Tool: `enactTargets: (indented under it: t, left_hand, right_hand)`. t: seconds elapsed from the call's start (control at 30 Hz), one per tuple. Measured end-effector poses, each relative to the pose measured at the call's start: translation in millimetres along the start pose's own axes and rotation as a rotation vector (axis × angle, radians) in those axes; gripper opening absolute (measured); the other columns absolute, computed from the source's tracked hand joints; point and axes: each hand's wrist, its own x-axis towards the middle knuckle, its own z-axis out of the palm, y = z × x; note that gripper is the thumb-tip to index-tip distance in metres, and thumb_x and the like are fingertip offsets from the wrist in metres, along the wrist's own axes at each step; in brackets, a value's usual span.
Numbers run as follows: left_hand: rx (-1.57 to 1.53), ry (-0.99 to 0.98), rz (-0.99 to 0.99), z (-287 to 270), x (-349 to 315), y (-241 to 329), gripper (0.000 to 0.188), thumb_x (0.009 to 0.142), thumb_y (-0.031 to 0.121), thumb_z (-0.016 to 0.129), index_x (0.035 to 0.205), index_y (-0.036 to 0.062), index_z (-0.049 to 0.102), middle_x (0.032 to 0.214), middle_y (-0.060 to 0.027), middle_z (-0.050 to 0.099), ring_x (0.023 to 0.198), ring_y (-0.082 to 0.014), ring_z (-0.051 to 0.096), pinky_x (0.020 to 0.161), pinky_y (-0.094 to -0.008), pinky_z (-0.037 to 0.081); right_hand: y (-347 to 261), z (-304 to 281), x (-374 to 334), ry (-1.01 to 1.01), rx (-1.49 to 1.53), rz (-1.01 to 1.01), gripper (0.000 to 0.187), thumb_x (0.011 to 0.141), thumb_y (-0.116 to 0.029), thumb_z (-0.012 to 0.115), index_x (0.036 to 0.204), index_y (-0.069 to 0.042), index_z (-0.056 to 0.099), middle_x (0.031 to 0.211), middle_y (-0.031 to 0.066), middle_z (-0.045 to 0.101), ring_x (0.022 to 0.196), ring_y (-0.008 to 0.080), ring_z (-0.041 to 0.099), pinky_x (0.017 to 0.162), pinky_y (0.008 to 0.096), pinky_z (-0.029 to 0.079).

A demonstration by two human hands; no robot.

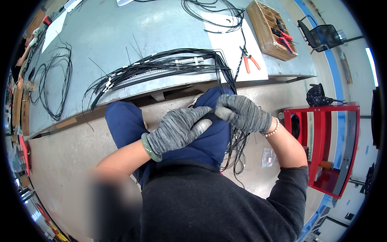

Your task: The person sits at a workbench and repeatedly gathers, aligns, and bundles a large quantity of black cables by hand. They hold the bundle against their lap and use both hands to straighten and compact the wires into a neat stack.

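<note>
Both hands wear grey knit gloves and meet above my lap, close together but slightly apart. My left hand (179, 128) is closed, thumb against fingers, with a thin black cable (207, 115) just showing in its pinch. My right hand (242, 113) is curled shut beside it; its fingers hide whatever is in them. From the table edge a bundle of black cables (226, 74) drops past my right hand, and loose cable ends (238, 151) hang beside my right thigh. On the table's near edge lies a long bundle of black cables (161, 60) with white markers, over slotted strips.
Orange-handled pliers (249, 60) lie on white paper (258, 69). Behind them stands a wooden box (264, 30) with hand tools. Coiled cable (69, 76) rests at the table's left. On the right are a red cabinet (316, 141), a black chair (322, 37) and a plastic bag (267, 157).
</note>
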Motion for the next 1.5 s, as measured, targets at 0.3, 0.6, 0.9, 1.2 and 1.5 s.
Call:
enactTargets:
  t: [0.3, 0.6, 0.9, 1.2, 1.5]
  left_hand:
    - [0.197, -0.335, -0.126, -19, 13, 20, 0.032, 0.091, 0.031, 0.056, 0.106, 0.0036, 0.066, 0.085, -0.0174, 0.067, 0.077, -0.0324, 0.065, 0.071, -0.0382, 0.051]
    - [-0.139, -0.191, 0.101, -8, 0, -13, 0.032, 0.095, 0.032, 0.047, 0.108, 0.0064, 0.062, 0.090, -0.0172, 0.065, 0.085, -0.0333, 0.064, 0.074, -0.0391, 0.051]
    - [-0.113, -0.262, 0.033, -8, -8, -4, 0.030, 0.097, 0.028, 0.046, 0.109, 0.0073, 0.063, 0.093, -0.0172, 0.066, 0.089, -0.0329, 0.063, 0.079, -0.0397, 0.050]
    - [-0.084, -0.286, -0.081, -4, -7, -4, 0.029, 0.095, 0.025, 0.049, 0.102, 0.0013, 0.065, 0.089, -0.0195, 0.066, 0.083, -0.0340, 0.064, 0.076, -0.0388, 0.050]
    - [-0.182, -0.205, -0.138, -10, 2, -1, 0.038, 0.094, 0.038, 0.051, 0.095, 0.0035, 0.068, 0.071, -0.0168, 0.064, 0.068, -0.0306, 0.063, 0.070, -0.0388, 0.049]
  right_hand:
    - [-7, -4, 10, -0.320, 0.260, 0.396, 0.031, 0.094, -0.033, 0.055, 0.097, -0.003, 0.059, 0.069, 0.0085, 0.058, 0.067, 0.0166, 0.059, 0.064, 0.0294, 0.049]
    - [-13, 4, -14, -0.103, 0.043, -0.008, 0.030, 0.095, -0.028, 0.053, 0.101, 0.000, 0.060, 0.086, 0.0153, 0.065, 0.081, 0.0289, 0.064, 0.073, 0.0345, 0.051]
    - [11, 1, -10, -0.332, 0.413, 0.269, 0.030, 0.090, -0.031, 0.064, 0.093, -0.002, 0.070, 0.079, 0.0058, 0.069, 0.072, 0.0103, 0.062, 0.066, 0.0257, 0.050]
    - [9, 14, -6, -0.197, -0.112, 0.303, 0.036, 0.086, -0.039, 0.066, 0.078, -0.004, 0.070, 0.064, 0.0118, 0.063, 0.058, 0.0215, 0.061, 0.059, 0.0329, 0.049]
    - [7, 1, -2, -0.223, 0.212, 0.360, 0.027, 0.092, -0.029, 0.058, 0.105, -0.006, 0.065, 0.071, 0.0089, 0.064, 0.063, 0.0205, 0.063, 0.061, 0.0317, 0.051]
